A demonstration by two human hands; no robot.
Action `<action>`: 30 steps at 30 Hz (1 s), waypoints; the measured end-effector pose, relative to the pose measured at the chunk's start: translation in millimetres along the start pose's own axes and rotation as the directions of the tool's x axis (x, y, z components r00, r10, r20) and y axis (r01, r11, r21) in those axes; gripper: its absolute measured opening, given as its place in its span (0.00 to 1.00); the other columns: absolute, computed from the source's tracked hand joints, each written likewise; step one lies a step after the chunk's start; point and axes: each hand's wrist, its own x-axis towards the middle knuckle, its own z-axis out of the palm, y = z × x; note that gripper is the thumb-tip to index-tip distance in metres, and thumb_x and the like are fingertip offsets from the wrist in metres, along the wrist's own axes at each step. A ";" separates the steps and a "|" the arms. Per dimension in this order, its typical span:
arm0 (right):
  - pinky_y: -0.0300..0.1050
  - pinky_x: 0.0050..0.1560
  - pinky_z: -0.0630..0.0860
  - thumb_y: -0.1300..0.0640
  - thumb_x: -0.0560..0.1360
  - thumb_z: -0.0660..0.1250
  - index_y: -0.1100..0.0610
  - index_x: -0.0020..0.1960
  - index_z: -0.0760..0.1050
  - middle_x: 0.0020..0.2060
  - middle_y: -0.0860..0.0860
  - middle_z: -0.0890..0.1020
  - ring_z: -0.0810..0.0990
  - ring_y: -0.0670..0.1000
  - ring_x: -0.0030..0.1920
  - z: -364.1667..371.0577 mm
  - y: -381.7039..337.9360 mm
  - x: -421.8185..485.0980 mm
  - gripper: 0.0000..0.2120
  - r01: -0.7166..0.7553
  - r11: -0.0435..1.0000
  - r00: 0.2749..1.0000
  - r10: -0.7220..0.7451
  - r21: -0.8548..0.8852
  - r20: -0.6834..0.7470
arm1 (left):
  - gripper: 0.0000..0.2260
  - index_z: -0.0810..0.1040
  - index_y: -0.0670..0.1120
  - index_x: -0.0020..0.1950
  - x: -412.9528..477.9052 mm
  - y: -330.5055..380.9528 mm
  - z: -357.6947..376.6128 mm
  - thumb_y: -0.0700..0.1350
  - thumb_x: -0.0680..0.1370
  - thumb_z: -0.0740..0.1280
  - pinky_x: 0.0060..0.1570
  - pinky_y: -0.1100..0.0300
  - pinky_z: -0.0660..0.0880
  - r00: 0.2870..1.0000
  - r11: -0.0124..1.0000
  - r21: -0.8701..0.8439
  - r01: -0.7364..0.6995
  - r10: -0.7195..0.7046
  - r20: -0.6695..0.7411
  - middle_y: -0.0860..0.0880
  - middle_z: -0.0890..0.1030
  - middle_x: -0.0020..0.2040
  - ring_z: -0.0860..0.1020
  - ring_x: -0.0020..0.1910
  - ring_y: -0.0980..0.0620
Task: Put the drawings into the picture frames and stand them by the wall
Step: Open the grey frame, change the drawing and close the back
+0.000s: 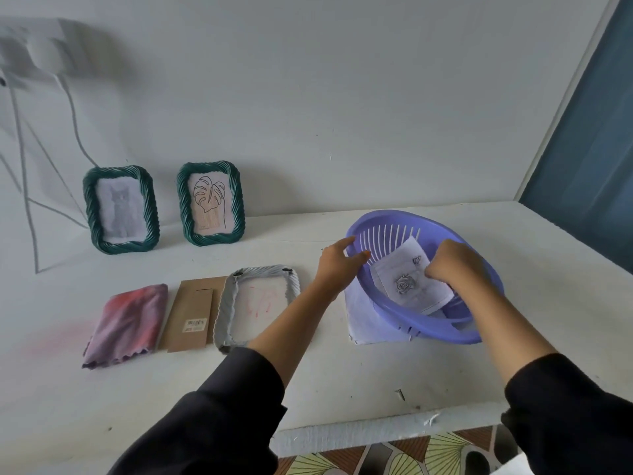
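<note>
Two green twisted frames stand by the wall: one with a cat drawing (121, 210), one with a leaf drawing (210, 204). A grey frame (257, 305) lies face down on the white table, its opening empty, with its brown cardboard backing (191, 313) beside it on the left. A tilted purple basket (416, 279) holds a rose drawing (409, 281) on white paper. My left hand (339, 264) grips the basket's near-left rim. My right hand (452, 260) reaches inside and pinches the drawing's right edge.
A folded pink-purple cloth (128, 323) lies left of the backing. White paper (368, 323) sits under the basket. A small screw (400, 394) lies near the table's front edge (376, 433). A dark blue panel (589, 159) borders the right side.
</note>
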 end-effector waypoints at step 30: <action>0.39 0.46 0.69 0.66 0.68 0.71 0.62 0.54 0.77 0.48 0.57 0.80 0.78 0.56 0.51 108.4 -170.8 -73.3 0.15 0.175 0.805 0.953 -0.284 0.567 0.110 | 0.08 0.81 0.39 0.49 -35.6 -103.4 -167.5 0.41 0.76 0.65 0.40 0.61 0.70 0.954 0.974 0.124 0.192 -0.155 -0.256 0.45 0.79 0.43 0.75 0.41 0.48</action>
